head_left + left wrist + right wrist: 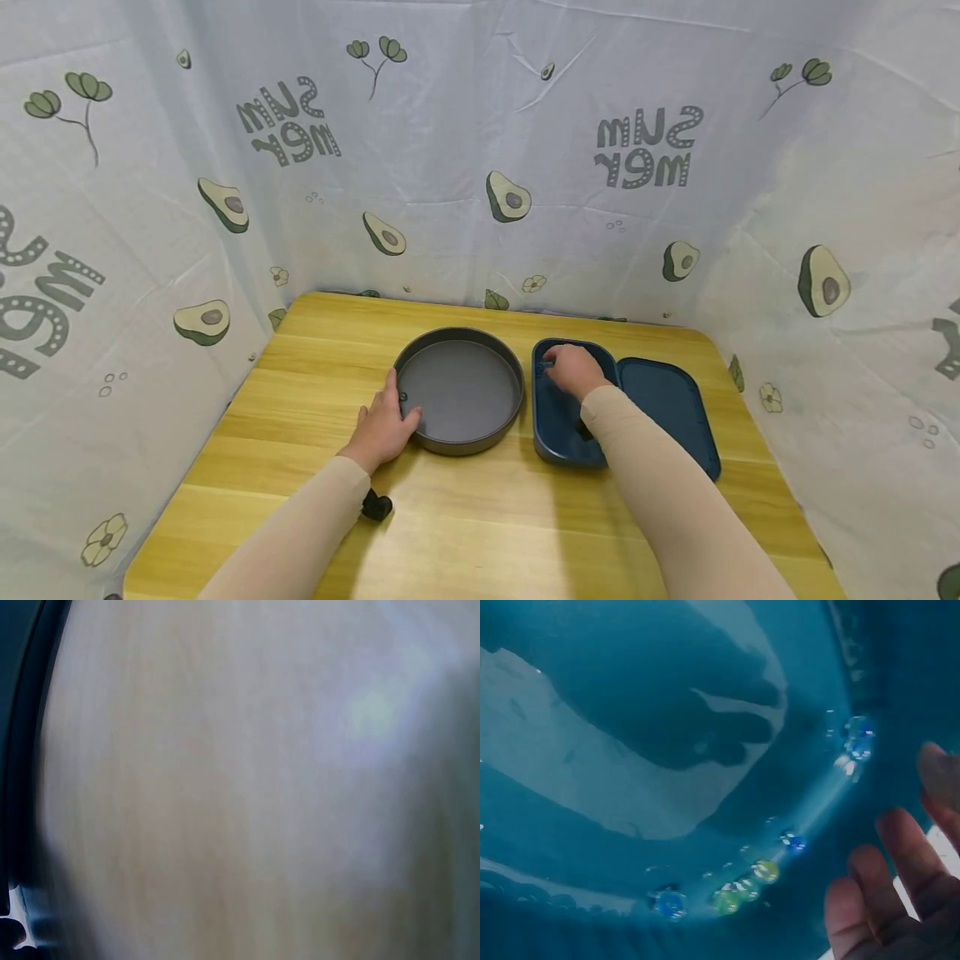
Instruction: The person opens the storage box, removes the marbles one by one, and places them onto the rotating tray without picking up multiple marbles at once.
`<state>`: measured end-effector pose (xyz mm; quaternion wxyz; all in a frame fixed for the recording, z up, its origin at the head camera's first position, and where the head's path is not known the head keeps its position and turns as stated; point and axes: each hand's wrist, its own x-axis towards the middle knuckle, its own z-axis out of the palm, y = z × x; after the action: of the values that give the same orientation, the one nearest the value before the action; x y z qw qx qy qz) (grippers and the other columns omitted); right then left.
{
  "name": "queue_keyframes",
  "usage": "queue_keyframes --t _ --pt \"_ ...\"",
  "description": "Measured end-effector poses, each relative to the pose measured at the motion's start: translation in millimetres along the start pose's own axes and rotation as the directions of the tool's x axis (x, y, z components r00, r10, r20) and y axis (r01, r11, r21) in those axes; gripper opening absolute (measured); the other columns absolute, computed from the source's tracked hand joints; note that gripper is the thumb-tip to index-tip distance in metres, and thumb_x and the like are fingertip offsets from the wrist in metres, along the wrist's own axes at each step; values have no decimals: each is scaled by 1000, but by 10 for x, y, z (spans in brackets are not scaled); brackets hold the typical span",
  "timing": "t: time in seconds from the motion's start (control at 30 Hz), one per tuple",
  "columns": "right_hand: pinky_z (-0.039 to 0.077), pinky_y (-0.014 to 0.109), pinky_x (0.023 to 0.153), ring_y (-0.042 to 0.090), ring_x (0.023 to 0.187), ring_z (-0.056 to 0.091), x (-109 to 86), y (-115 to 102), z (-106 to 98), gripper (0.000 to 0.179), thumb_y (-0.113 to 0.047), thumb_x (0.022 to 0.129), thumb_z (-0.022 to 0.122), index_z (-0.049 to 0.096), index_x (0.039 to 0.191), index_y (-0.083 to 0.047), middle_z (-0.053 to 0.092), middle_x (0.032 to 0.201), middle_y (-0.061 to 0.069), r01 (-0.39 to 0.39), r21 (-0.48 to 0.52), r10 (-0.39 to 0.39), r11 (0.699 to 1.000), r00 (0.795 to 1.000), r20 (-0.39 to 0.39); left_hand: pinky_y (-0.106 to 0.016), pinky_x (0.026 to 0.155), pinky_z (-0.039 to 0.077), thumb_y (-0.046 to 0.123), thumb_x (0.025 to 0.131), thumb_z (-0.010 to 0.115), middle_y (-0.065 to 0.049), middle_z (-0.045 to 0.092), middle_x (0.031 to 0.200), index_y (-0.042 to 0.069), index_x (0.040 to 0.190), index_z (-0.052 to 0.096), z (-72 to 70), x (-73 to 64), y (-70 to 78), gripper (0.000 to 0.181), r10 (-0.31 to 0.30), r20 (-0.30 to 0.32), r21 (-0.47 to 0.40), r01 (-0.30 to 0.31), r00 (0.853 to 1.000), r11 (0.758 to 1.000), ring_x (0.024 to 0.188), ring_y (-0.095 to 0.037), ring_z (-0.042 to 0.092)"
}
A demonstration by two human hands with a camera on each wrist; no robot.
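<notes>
Grip of the right hand (576,372) is slack, fingers half bent and spaced apart, with no bead showing between them; it reaches down inside the far end of the blue box (557,412). Small shiny beads (766,871), some blue, others green or yellow, lie along the curved edge of the box's floor, near those fingertips but apart from them.

Left of the box and just beside it stands a round grey pan (459,390). On the pan's side away from the box, the left hand (380,431) touches the rim, fingers spread and nearly straight, thumb reaching over. A blue lid (670,412) lies flat just right of the box. Wooden tabletop (465,533) carries everything, and beyond the box hangs a pale curtain (442,275) printed with avocados.
</notes>
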<state>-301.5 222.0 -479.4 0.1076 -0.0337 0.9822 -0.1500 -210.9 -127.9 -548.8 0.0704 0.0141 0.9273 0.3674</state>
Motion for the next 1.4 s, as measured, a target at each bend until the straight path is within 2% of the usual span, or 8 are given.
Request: queue_keyframes --t 0.1,0.27,0.47,0.67,0.9,1.4 --pt "56 51 103 36 122 68 55 24 34 35 -13 103 67 70 136 -7 70 138 16 4 -37 -2 999 999 48 -76 125 8 45 105 57 -27 29 170 12 171 -6 8 13 -17 97 6 -10 2 -6 1000 1000 157 -45 31" --pt "50 54 112 37 133 62 158 53 104 38 -9 101 66 68 140 -7 67 143 15 29 -75 -22 997 995 94 -76 125 8 45 105 57 -29 30 169 12 171 -5 -3 13 -15 96 4 -13 -2 -4 1000 1000 156 -46 33" --pt "50 56 111 39 132 63 231 97 175 37 -9 102 65 69 138 -7 69 140 15 77 -134 -65 988 993 94 -76 125 9 46 105 57 -28 29 170 12 171 -6 13 19 -4 97 6 -11 9 -6 1000 1000 157 -45 32" --pt "52 57 108 39 127 65 220 81 173 34 -12 101 68 72 134 -8 72 135 16 78 -137 -66 988 994 86 -76 125 9 47 105 57 -27 31 169 13 171 -5 22 32 -13 97 12 -15 1 -12 1000 1000 157 -45 33" --pt "52 58 108 37 125 66 256 73 201 31 -13 101 68 73 132 -8 72 134 15 73 -129 -59 989 992 114 -75 125 7 47 105 57 -26 29 171 14 171 -6 19 37 -32 97 4 -12 -11 -4 1000 1000 158 -44 30" --pt "59 49 98 31 111 72 40 93 71 27 -19 101 71 76 126 -9 77 124 12 89 -30 -88 996 996 22 -75 125 7 45 106 56 -28 28 170 11 170 -5 5 10 -12 96 5 -9 0 -5 1000 1000 157 -45 31"
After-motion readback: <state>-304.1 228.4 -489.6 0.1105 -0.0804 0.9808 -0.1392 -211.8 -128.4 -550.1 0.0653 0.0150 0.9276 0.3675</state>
